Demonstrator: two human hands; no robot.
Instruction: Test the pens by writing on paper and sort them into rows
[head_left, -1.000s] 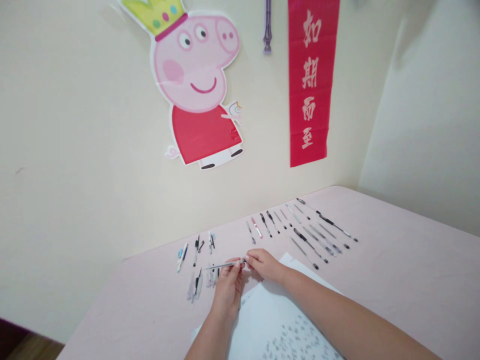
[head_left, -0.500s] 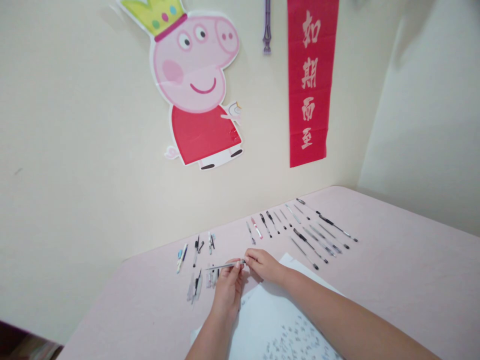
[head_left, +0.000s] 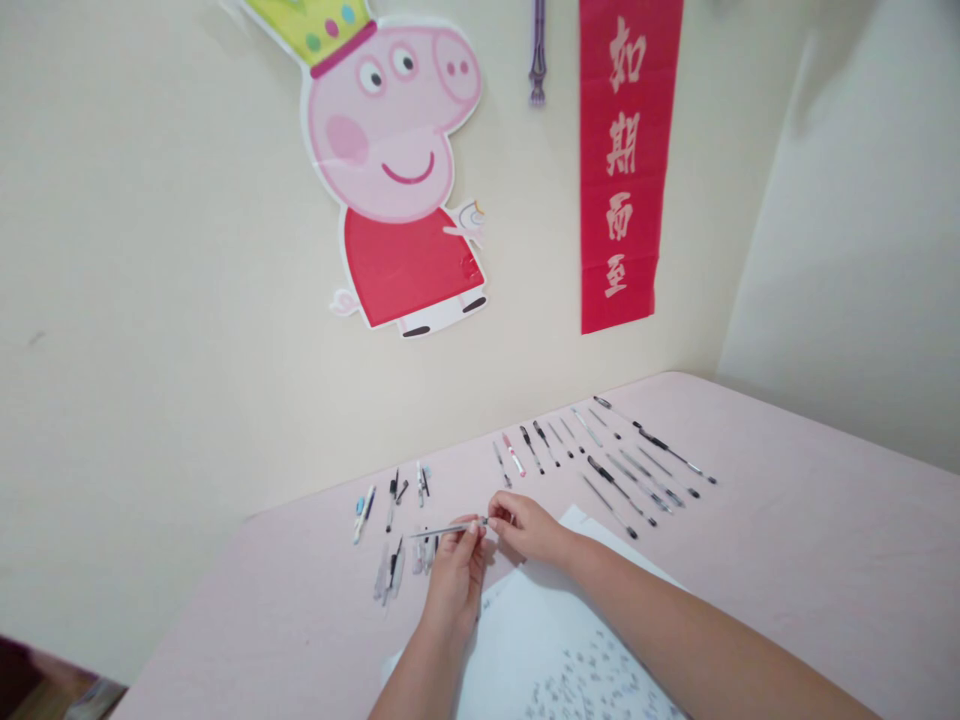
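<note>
Both my hands meet over the near middle of a pink table. My left hand pinches a thin clear pen that lies level and points left. My right hand pinches the pen's right end with its fingertips. Under my forearms lies a white sheet of paper with handwriting on it.
Several pens lie in a row at the back right of the table. Pen parts and caps lie in a cluster at the left. A cartoon pig sticker and a red banner hang on the wall behind.
None in the hands or the pen; only the view has shifted slightly.
</note>
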